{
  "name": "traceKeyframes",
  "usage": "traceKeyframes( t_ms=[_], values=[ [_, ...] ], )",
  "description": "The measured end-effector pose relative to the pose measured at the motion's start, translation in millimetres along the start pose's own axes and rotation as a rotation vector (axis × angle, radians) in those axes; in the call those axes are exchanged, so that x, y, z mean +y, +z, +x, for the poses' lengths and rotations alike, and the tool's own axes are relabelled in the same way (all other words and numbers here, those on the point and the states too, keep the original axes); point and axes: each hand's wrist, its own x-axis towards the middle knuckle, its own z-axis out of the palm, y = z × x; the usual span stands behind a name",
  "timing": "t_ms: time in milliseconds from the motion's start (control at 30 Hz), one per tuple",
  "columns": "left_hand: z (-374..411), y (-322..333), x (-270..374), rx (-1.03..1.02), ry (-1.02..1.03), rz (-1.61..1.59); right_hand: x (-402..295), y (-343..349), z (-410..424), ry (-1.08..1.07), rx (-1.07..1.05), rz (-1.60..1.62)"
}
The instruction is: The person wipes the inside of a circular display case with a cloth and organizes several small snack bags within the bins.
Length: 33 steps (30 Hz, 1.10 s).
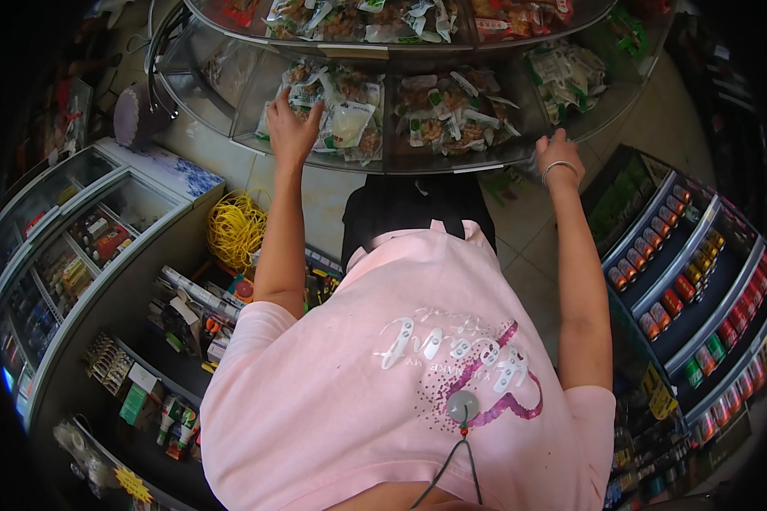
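My left hand (297, 128) is over a clear compartment of a tiered, curved display rack, its fingers apart above vacuum-sealed food packs (351, 124). Whether the fingertips touch a pack, I cannot tell. Beside it, another compartment holds more sealed packs (457, 118) with brown contents. My right hand (559, 160), with a bracelet on its wrist, is at the front rim (505, 165) of the rack's clear tray, fingers curled. Something greyish and see-through shows by its thumb; its grip is unclear. White and green packs (569, 76) lie in the compartment just beyond it.
An upper tier (358, 46) with more packs overhangs the back. At left stand a glass-topped chest freezer (102, 223), a bundle of yellow cord (236, 227) and shelves of small goods (185, 319). Drink cans (684, 287) line a rack at right. A purple bin (131, 115) stands behind the freezer.
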Motion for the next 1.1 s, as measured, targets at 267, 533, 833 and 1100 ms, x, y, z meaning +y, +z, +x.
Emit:
traceKeyframes(
  t_ms=[267,533,833,1100],
  values=[
    [38,47,39,-0.031,-0.228,0.074,-1,0,0,0.003,0.014,0.012],
    [44,0,2,-0.335,-0.324,-0.459,-2,0,-3,-0.017,0.044,0.02],
    [25,-44,-28,-0.227,-0.721,-1.539,-3,-1,-3,0.005,0.036,0.035],
    [7,-37,-55,-0.335,-0.603,-2.095,-2,1,0,0.009,0.035,0.043]
  ],
)
